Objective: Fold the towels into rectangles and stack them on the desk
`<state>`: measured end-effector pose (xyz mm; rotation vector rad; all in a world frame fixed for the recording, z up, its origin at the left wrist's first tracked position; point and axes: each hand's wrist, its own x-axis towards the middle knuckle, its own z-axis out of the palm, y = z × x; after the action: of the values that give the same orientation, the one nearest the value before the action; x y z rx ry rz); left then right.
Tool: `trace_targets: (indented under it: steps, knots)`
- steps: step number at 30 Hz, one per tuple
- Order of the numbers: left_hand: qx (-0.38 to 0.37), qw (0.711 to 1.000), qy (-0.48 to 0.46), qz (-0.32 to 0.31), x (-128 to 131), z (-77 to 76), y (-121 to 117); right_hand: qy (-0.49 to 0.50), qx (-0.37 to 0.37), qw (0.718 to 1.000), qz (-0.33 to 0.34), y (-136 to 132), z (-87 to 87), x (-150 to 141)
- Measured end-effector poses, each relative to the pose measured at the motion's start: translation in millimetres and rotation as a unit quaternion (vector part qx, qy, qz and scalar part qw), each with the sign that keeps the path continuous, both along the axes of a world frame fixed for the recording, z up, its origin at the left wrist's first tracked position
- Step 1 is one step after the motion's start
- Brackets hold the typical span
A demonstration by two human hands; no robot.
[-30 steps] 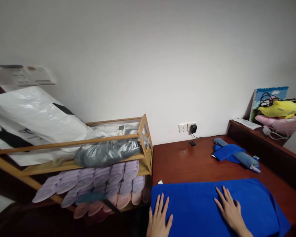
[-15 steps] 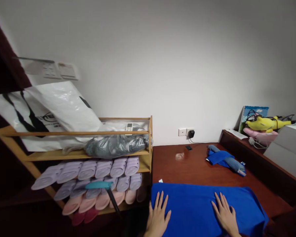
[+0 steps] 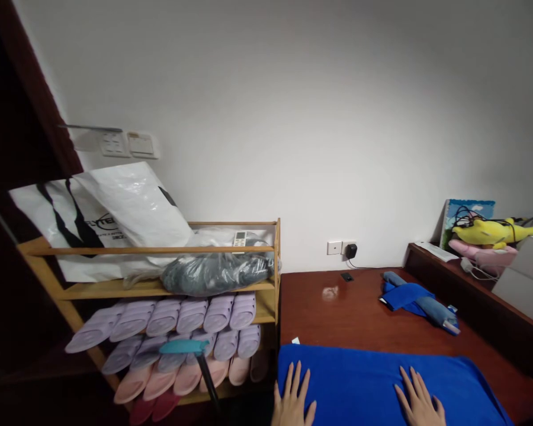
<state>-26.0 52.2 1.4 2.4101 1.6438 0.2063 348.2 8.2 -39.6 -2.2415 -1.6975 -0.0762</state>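
Observation:
A blue cloth (image 3: 355,384), perhaps a towel, lies spread flat at the near edge of the reddish-brown wooden table (image 3: 311,307). Flat on its left part rests my left hand (image 3: 294,397), fingers spread. My right hand (image 3: 420,397) lies on the cloth further right, its fingers also stretched out. Neither hand holds anything. A small white tag (image 3: 295,341) sticks out beyond the cloth's far left corner. Behind, toward the right, is a rolled blue-grey denim piece (image 3: 433,307) with a blue cloth strip (image 3: 402,294) around or across it.
On the left stands a wooden rack (image 3: 275,284) with several slippers (image 3: 190,315), a white bag (image 3: 133,207) and a plastic-wrapped grey bundle (image 3: 217,273). A black plug (image 3: 350,251) sits in the wall. A raised ledge at right bears a yellow plush toy (image 3: 488,233) and white boxes (image 3: 526,278).
The whole view has shifted, so things appear lower and further right. Both hands stay flat on the blue cloth, which looks much the same.

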Motion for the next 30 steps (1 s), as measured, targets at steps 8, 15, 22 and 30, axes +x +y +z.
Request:
trace_targets:
  steps: [8,15,22,30]
  knots:
    - [0.0,1.0,0.005,-0.002,0.6,-0.3,1.7,-0.004,0.001,1.0,-0.019,1.4,3.9,-3.6]
    - [-0.007,1.0,0.004,0.002,2.7,6.2,-1.0,-0.007,-0.016,1.0,-0.015,-1.2,3.7,-5.1]
    - [-0.045,0.999,-0.002,0.005,-2.3,15.1,7.4,0.009,-0.045,0.999,0.015,21.3,-5.1,6.1]
    - [0.046,0.998,-0.048,0.016,21.7,27.8,16.9,-0.039,-0.047,0.998,0.0,51.0,-2.0,-32.0]
